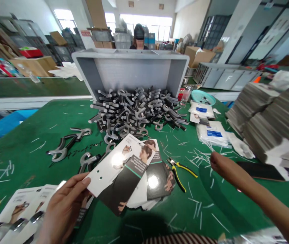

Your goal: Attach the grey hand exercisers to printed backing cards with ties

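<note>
My left hand (69, 200) pinches a printed packaging card (115, 162) by its left edge, with two punched holes near the thumb. Under it, more printed cards (157, 179) lie in a loose stack on the green table. My right hand (217, 164) is over the table at the right, by a scatter of thin white plastic strips (200, 156); its fingers are hidden from view. Yellow-and-black cutting pliers (181, 171) rest between the card stack and that hand. Loose grey-and-black hand grip strengtheners (69, 144) lie beyond my left hand.
A tipped grey crate (134, 69) spills a heap of hand grips (136, 112). Carded grips (20, 210) lie at lower left. At right are plastic packs (212, 134), a turquoise bowl (202, 97) and tall card stacks (273, 115). Another person (138, 37) is behind the crate.
</note>
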The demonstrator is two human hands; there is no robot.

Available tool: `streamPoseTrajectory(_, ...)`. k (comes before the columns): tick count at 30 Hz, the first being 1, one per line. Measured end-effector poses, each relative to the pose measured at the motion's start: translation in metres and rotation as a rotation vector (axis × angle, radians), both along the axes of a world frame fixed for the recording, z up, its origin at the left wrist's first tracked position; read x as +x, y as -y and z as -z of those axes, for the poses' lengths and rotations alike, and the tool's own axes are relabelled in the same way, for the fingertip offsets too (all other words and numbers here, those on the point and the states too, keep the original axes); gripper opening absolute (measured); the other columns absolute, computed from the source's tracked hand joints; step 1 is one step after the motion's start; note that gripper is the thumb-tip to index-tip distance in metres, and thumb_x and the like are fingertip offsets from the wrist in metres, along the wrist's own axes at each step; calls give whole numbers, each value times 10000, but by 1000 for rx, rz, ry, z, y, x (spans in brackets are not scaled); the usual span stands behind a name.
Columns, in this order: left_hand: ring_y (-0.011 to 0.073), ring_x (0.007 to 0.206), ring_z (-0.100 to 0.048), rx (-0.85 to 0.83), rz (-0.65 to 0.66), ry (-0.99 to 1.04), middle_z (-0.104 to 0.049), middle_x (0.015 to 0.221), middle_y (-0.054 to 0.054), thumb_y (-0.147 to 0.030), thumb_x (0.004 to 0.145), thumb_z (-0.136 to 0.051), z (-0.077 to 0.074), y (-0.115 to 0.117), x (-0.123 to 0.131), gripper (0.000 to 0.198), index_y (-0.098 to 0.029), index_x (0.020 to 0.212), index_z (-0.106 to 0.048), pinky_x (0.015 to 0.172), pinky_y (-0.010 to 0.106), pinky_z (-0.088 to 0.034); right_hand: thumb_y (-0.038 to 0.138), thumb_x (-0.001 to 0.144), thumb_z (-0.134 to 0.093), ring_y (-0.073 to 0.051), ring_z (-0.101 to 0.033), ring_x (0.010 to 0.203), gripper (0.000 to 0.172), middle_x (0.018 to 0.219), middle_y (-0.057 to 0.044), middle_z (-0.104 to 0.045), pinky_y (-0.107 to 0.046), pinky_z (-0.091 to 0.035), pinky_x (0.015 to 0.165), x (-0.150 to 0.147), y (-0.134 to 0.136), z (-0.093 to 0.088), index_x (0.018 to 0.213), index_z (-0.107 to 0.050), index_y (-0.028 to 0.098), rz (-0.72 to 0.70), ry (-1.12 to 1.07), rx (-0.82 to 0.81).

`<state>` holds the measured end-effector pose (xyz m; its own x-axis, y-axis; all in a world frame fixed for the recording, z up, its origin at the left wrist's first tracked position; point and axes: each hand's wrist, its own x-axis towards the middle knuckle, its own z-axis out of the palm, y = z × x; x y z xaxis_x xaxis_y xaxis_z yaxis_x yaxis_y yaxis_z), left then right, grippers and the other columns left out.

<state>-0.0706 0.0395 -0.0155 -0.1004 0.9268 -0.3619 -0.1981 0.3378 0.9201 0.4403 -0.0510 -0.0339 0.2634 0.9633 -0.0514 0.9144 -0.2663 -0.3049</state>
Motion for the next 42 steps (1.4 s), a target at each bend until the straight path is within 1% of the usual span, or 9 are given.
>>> streamPoseTrajectory(3, 155, 619, -661, -24, 136, -6, -734, 803, 34, -298, 689, -832, -1, -10, -8, 403, -179, 1052, -706, 560, 220, -564, 372, 916, -518, -168, -648, 567, 182, 747, -24, -682, -293, -523, 530, -23, -15, -20, 962, -566, 202, -83, -448, -117)
streamPoseTrajectory(6, 159, 568, -638, 19, 317, 21, -710, 741, 64, -324, 752, -786, 0, -19, 3, 333, -123, 1008, -714, 535, 250, -551, 473, 914, -571, -153, -655, 598, 298, 791, -31, -690, -295, -546, 576, -76, -42, -34, 990, -552, 185, -147, -1006, -152)
streamPoseTrajectory(8, 157, 540, -624, 60, 386, 72, -697, 705, 71, -346, 750, -779, 1, -27, 13, 313, -108, 947, -725, 501, 251, -536, 471, 904, -613, -129, -636, 572, 304, 796, -40, -697, -278, -538, 578, -119, -66, -44, 953, -558, 176, -180, -1194, -95)
streamPoseTrajectory(13, 161, 505, -624, 135, 504, 134, -689, 684, 70, -360, 712, -795, 11, -49, 24, 320, -102, 887, -721, 462, 273, -542, 419, 870, -679, -143, -685, 651, 251, 888, -48, -722, -271, -559, 604, -225, -131, -59, 909, -573, 195, -444, -1285, 13)
streamPoseTrajectory(17, 164, 483, -615, 155, 465, 167, -663, 639, 53, -451, 769, -746, 26, -48, 21, 407, -98, 967, -701, 446, 287, -539, 418, 882, -646, -161, -693, 702, 219, 818, -19, -687, -282, -574, 618, -273, -157, -44, 901, -593, 206, -629, -1135, 81)
streamPoseTrajectory(25, 114, 670, -622, 243, 183, 249, -677, 804, 25, -331, 864, -682, 61, -23, 25, 237, -144, 1009, -669, 636, 218, -502, 407, 968, -536, -155, -674, 669, 183, 789, -19, -693, -285, -554, 615, -270, -149, -27, 969, -553, 225, -588, -970, 123)
streamPoseTrajectory(32, 162, 899, -628, 299, 138, 298, -692, 966, 45, -264, 795, -748, 65, -25, 50, 266, -166, 1025, -656, 798, 241, -467, 298, 982, -501, -179, -640, 775, 103, 862, -31, -667, -331, -497, 741, -270, -148, -28, 959, -567, 223, -725, -698, 203)
streamPoseTrajectory(36, 152, 830, -632, 306, 132, 293, -689, 933, 31, -242, 757, -770, 68, -29, 58, 290, -175, 1000, -626, 774, 249, -470, 213, 934, -549, -195, -597, 854, 64, 909, -44, -649, -321, -450, 773, -273, -151, -29, 924, -612, 201, -881, -492, 160)
streamPoseTrajectory(42, 112, 702, -585, 312, 118, 221, -671, 894, -13, -229, 732, -771, 77, -25, 66, 357, -205, 1029, -574, 680, 219, -451, 205, 905, -584, -167, -569, 787, 57, 859, -20, -625, -282, -425, 719, -276, -156, -29, 889, -638, 198, -887, -536, 144)
